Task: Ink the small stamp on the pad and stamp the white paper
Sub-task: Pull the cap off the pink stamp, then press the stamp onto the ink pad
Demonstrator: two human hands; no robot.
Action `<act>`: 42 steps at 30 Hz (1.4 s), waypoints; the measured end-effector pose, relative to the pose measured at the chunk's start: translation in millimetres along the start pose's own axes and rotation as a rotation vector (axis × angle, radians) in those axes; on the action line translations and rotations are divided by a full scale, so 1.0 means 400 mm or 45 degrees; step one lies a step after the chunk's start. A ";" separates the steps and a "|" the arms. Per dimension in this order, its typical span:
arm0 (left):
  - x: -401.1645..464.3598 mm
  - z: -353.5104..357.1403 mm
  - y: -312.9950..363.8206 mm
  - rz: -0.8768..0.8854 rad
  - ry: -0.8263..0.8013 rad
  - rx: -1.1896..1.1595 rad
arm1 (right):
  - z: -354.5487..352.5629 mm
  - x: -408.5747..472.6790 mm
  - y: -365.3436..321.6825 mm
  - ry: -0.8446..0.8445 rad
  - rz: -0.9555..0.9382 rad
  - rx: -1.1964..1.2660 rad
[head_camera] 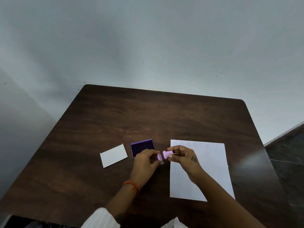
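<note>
My right hand (184,156) pinches a small pink stamp (167,153), held sideways above the table. My left hand (145,162) grips a round pink cap (159,156) just left of the stamp, a small gap between them. The open purple ink pad (141,146) lies on the table behind my left hand, which covers its near corner. The white paper (210,171) lies to the right under my right forearm, with a row of several faint round prints along its top edge.
A white card (113,155), perhaps the pad's lid, lies left of the ink pad. The dark wooden table (148,116) stretches back to a grey wall. Dark floor shows past the table's right edge.
</note>
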State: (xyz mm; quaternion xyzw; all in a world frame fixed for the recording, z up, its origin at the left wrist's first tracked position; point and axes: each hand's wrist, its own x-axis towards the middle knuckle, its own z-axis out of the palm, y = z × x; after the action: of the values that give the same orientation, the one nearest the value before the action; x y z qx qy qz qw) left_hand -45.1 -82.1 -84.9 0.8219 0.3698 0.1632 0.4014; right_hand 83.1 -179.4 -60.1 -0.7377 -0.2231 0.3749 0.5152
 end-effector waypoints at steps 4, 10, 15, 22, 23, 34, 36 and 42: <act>-0.001 0.013 -0.010 -0.136 -0.046 -0.071 | -0.012 0.000 0.010 -0.006 0.129 0.182; -0.003 0.035 -0.028 -0.246 -0.151 -0.127 | -0.020 0.003 0.024 0.036 0.351 0.441; -0.008 0.038 -0.049 -0.155 -0.160 0.028 | -0.038 0.003 0.028 0.002 0.429 0.656; -0.015 0.034 -0.066 -0.100 -0.154 0.135 | -0.034 0.000 0.025 -0.013 0.467 0.741; -0.018 0.033 -0.069 -0.084 -0.150 0.143 | -0.033 -0.001 0.024 -0.012 0.471 0.742; -0.025 -0.086 -0.146 -0.007 0.356 0.494 | 0.026 0.010 -0.008 -0.103 0.492 0.733; -0.017 -0.108 -0.162 -0.069 0.297 0.508 | 0.042 0.016 -0.017 -0.175 0.510 0.811; 0.009 -0.137 -0.188 -0.081 0.164 0.556 | 0.090 0.031 -0.038 -0.304 0.604 1.068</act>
State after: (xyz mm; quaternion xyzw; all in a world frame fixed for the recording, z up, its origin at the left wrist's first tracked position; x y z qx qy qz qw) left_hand -109.5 -19.3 -109.5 0.8651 0.4470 0.1185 0.1946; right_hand 63.5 -143.8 -56.9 -0.4491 0.0635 0.6212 0.6391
